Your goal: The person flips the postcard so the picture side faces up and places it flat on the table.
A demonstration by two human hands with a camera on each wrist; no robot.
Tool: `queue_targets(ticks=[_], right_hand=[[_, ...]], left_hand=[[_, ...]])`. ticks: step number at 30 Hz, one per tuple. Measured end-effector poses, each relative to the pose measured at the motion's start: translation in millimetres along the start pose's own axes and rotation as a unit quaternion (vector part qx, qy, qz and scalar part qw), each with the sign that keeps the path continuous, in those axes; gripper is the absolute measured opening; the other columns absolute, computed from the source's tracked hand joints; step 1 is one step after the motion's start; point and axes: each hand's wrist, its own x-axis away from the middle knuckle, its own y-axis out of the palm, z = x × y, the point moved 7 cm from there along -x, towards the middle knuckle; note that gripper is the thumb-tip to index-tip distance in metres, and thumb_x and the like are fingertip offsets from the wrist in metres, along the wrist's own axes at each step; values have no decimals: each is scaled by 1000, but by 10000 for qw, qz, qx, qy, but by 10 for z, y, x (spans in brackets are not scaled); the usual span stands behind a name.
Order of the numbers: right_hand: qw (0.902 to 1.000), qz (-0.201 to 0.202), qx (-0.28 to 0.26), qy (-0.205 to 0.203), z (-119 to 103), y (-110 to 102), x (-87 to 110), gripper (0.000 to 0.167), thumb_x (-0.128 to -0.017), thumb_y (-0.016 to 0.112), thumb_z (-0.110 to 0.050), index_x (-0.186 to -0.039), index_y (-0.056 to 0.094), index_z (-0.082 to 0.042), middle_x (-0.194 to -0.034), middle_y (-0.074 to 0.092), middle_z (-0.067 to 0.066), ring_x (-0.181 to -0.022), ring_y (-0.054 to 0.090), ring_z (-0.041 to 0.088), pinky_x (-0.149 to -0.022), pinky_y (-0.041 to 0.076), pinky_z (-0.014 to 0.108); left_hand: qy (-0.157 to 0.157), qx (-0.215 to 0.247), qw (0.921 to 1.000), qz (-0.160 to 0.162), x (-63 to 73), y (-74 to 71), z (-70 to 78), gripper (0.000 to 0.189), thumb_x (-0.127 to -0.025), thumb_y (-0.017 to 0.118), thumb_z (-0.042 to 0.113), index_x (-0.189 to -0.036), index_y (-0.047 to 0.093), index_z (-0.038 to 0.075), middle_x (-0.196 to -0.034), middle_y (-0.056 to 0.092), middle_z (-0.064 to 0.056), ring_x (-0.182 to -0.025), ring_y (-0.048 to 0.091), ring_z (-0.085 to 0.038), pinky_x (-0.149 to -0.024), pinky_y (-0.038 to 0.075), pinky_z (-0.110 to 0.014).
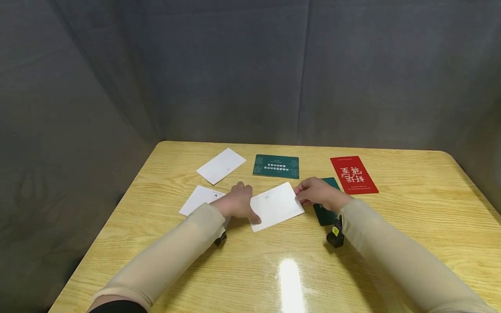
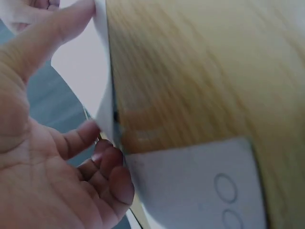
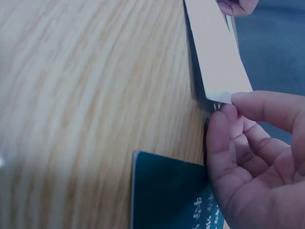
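Observation:
A white card [image 1: 277, 208] with a small dark mark lies slanted between the two hands in the head view. At its left end is my left hand [image 1: 239, 202]; in the left wrist view the thumb [image 2: 78, 16] and index finger [image 2: 78, 139] span that end, with the other fingers curled. My right hand [image 1: 318, 193] pinches the right end between thumb and fingers, and the right wrist view shows this pinched corner raised over the table. Below the right hand is a dark green card [image 1: 325, 214], partly covered. Under the left wrist lies another white card [image 1: 198, 199], partly hidden.
Farther back on the wooden table [image 1: 415, 208] are a white card [image 1: 221, 166], a green card with white lettering [image 1: 275, 166] and a red card with white characters [image 1: 354, 174]. A grey curtain [image 1: 235, 78] hangs behind the table's far edge.

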Motion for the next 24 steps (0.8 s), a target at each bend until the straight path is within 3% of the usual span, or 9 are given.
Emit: queue_targets(ticks=[3, 5, 9, 13, 16, 24], right_hand=[[9997, -5, -262, -28, 3, -11, 12, 20, -100, 64, -2, -117, 63, 7, -108, 63, 16, -90, 60, 25, -83, 55, 32], [9992, 39, -387, -65, -5, -25, 19, 21, -100, 63, -2, -118, 62, 8, -109, 63, 17, -92, 60, 26, -87, 56, 34], [9980, 204, -602, 1, -7, -66, 28, 23, -101, 62, -2, -122, 61, 8, -112, 62, 19, -96, 60, 28, -95, 55, 38], [9962, 280, -824, 102, 10, -90, 21, 24, -103, 61, -4, -124, 59, 7, -117, 61, 19, -100, 58, 29, -99, 54, 38], [9952, 285, -931, 90, 16, -96, 22, 25, -103, 61, -5, -126, 57, 7, -118, 60, 20, -102, 58, 29, -99, 53, 38], [9903, 440, -1311, 93, 27, -132, 27, 28, -104, 60, -6, -128, 54, 8, -116, 57, 19, -102, 58, 29, -101, 52, 39]], left_hand=[[79, 804, 9967, 10, -36, -26, -79, 55, -89, 83, 23, -125, 50, -3, -113, 50, -16, -94, 48, -25, -84, 46, -37], [49, 1494, 9888, 23, -66, -50, -147, 39, -92, 75, 12, -119, 49, 0, -109, 51, -13, -78, 45, -21, -70, 43, -34], [-67, 2698, 9627, 180, -102, -109, -265, 31, -93, 64, -1, -120, 50, 0, -97, 50, -11, -63, 41, -17, -57, 37, -28], [-148, 3493, 9361, 380, -125, -142, -329, 36, -94, 59, -5, -129, 48, -4, -85, 48, -9, -66, 48, -17, -60, 43, -26], [-230, 3830, 9219, 534, -141, -146, -358, 36, -95, 58, -5, -129, 47, -4, -85, 51, -8, -73, 53, -18, -65, 48, -26], [-387, 4071, 9076, 948, -171, -159, -403, 14, -100, 58, 0, -113, 56, -3, -96, 58, -11, -85, 59, -19, -73, 51, -29]])
